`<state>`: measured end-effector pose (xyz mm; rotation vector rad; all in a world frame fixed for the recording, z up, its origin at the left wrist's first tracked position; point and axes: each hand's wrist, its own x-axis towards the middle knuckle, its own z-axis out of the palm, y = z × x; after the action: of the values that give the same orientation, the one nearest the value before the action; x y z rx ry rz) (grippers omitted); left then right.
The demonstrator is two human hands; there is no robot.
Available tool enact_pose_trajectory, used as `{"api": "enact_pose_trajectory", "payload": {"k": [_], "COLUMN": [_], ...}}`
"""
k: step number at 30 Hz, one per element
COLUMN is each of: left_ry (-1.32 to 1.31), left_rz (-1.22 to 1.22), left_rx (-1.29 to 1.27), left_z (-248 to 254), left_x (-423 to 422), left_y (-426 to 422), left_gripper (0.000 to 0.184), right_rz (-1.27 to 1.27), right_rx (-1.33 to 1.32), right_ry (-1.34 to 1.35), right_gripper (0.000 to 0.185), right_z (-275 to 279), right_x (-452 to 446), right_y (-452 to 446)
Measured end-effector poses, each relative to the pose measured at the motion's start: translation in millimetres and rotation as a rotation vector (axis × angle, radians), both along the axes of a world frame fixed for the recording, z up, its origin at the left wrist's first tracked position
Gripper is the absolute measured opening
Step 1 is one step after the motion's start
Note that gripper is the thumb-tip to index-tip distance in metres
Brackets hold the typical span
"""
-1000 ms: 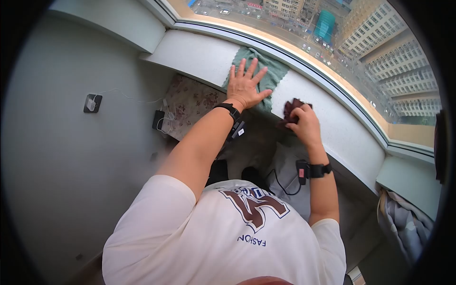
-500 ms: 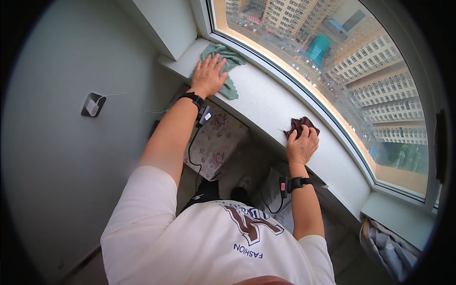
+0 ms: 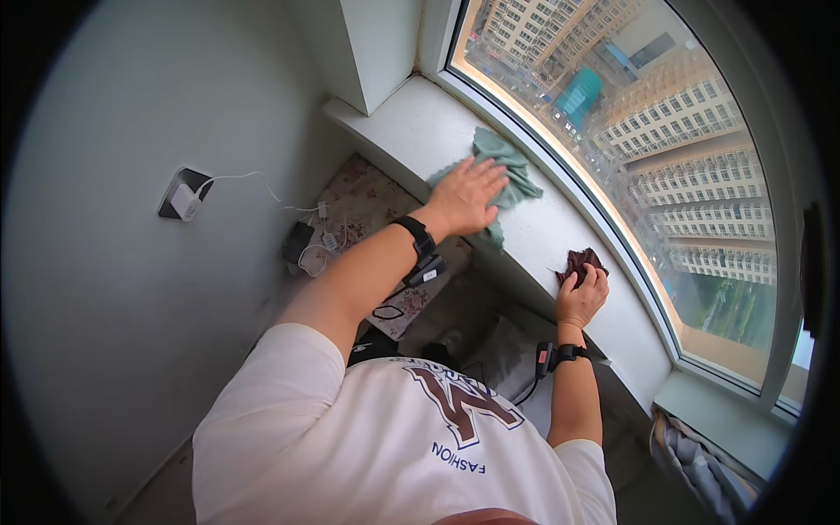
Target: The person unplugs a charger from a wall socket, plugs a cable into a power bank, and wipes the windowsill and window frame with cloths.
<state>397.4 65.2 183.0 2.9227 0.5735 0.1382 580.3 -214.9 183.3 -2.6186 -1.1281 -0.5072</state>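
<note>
My left hand [image 3: 466,198] lies flat with fingers spread on a crumpled green cloth [image 3: 518,175]. The cloth rests on the white windowsill [image 3: 407,124], bunched toward the window side and partly hidden under the palm. Farther right on the same sill, my right hand [image 3: 581,302] has its fingers curled over a small dark brown cloth [image 3: 584,260]. That cloth is crumpled, and its near part is hidden by the fingers. Each wrist wears a black strap with a small device attached.
A large window [image 3: 630,149] borders the sill, with tall buildings far below. A white charger [image 3: 185,202] is plugged into the left wall. Cables and a black adapter [image 3: 298,241] lie on a flower-patterned surface [image 3: 354,188] beneath the sill. Folded grey fabric [image 3: 700,459] sits at lower right.
My left hand has slid the green cloth rightward along the sill, closer to my right hand. My right hand, still on the brown cloth, sits slightly farther right. The view has also shifted.
</note>
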Motion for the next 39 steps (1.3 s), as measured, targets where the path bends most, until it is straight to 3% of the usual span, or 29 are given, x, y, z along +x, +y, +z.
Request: {"api": "enact_pose_trajectory", "payload": {"k": [6, 9, 11, 14, 16, 19, 20, 21, 22, 23, 26, 29, 31, 33, 36, 37, 39], "left_ry": [-0.164, -0.232, -0.332, -0.401, -0.414, -0.496, -0.665, -0.73, -0.757, -0.918, -0.971, -0.853, -0.487, -0.312, -0.309, -0.236, -0.027], "left_rz": [0.409, 0.403, 0.254, 0.326, 0.689, 0.931, 1.024, 1.198, 1.204, 1.224, 1.16, 0.999, 0.794, 0.436, -0.079, -0.151, 0.003], "left_rx": [0.085, 0.106, 0.012, 0.003, 0.104, 0.079, 0.12, 0.079, -0.198, -0.215, -0.29, -0.218, -0.034, 0.055, -0.05, 0.092, 0.082], "left_z": [-15, -15, -14, -34, -42, -44, -54, -73, -49, -61, -71, -67, -55, -34, -6, 2, 18], "left_x": [-61, -64, -77, -98, -98, -90, -84, -81, -88, -82, -82, -63, -52, -40, -26, -25, -23], "left_y": [114, 81, 34, 24, 50, 105, 122, 145, 153, 162, 156, 80, 20, -24, -32, -14, 28], "left_gripper": [0.056, 0.053, 0.05, 0.049, 0.048, 0.047, 0.047, 0.049, 0.054, 0.06, 0.06, 0.056, 0.051, 0.047, 0.049, 0.051, 0.054], "right_rz": [0.0, 0.016, 0.019, 0.029, 0.034, 0.034, 0.027, 0.03, 0.037, 0.04, 0.019, -0.007, -0.005, -0.011, 0.011, 0.013, 0.013], "right_rx": [-0.003, 0.032, 0.016, 0.035, 0.035, 0.035, 0.035, 0.035, 0.047, 0.058, 0.046, 0.053, 0.036, 0.031, 0.057, 0.067, 0.09], "right_ry": [0.018, -0.038, -0.027, -0.028, -0.026, -0.015, -0.005, 0.002, -0.007, -0.015, 0.013, 0.019, 0.044, 0.038, 0.014, 0.025, -0.004], "right_gripper": [0.033, 0.033, 0.033, 0.033, 0.034, 0.034, 0.034, 0.034, 0.034, 0.034, 0.034, 0.034, 0.034, 0.034, 0.034, 0.035, 0.034], "right_z": [-1, -1, -3, -1, -1, -4, -4, -3, -4, -5, 0, 2, 3, 4, 3, 2, -2], "right_x": [0, 0, 2, 0, 1, 2, 4, 3, 4, 4, 1, -1, 0, 1, 1, 2, 5], "right_y": [0, 1, -2, -1, -1, -3, -2, -2, -3, -3, -1, -1, 0, -1, -2, -3, -4]}}
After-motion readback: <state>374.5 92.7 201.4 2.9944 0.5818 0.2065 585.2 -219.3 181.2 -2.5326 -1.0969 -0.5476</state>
